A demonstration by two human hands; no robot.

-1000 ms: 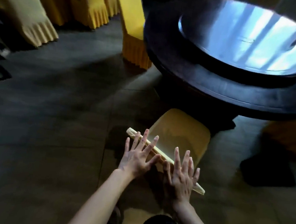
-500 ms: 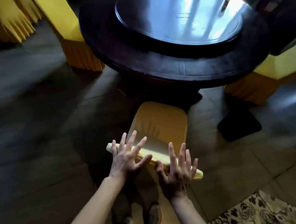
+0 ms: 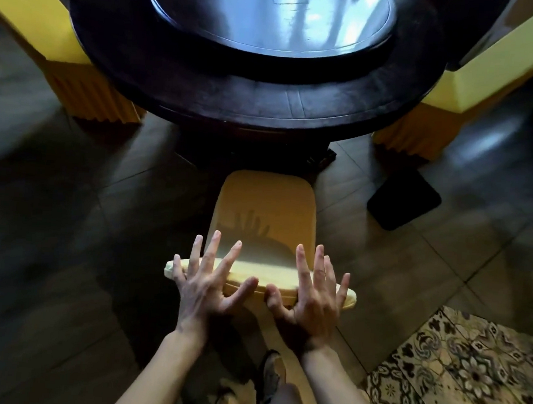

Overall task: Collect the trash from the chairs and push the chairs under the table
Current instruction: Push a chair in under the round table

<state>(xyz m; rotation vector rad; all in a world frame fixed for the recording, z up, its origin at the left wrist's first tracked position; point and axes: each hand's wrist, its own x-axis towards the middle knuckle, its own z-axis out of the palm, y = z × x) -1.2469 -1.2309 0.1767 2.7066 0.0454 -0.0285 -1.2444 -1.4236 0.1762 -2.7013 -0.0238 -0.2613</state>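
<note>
A yellow-covered chair [image 3: 266, 214] stands in front of me, its seat facing the round dark wooden table [image 3: 253, 96]. The seat's far edge sits just short of the table rim. My left hand [image 3: 204, 281] rests on the left part of the chair's top rail, fingers spread wide, thumb under the rail. My right hand [image 3: 314, 288] presses on the right part of the rail the same way, fingers apart. No trash shows on the seat. A glass turntable [image 3: 272, 16] lies on the tabletop.
Two more yellow-covered chairs flank the table, one at the left [image 3: 63, 61] and one at the right [image 3: 455, 98]. A dark mat [image 3: 404, 200] lies on the tiled floor right of the chair. Patterned tiles [image 3: 468, 367] fill the lower right. My feet [image 3: 265, 388] stand behind the chair.
The view has swung so the chair now faces the table squarely. The chair has turned and moved closer to the table edge, with both hands staying on its top rail.
</note>
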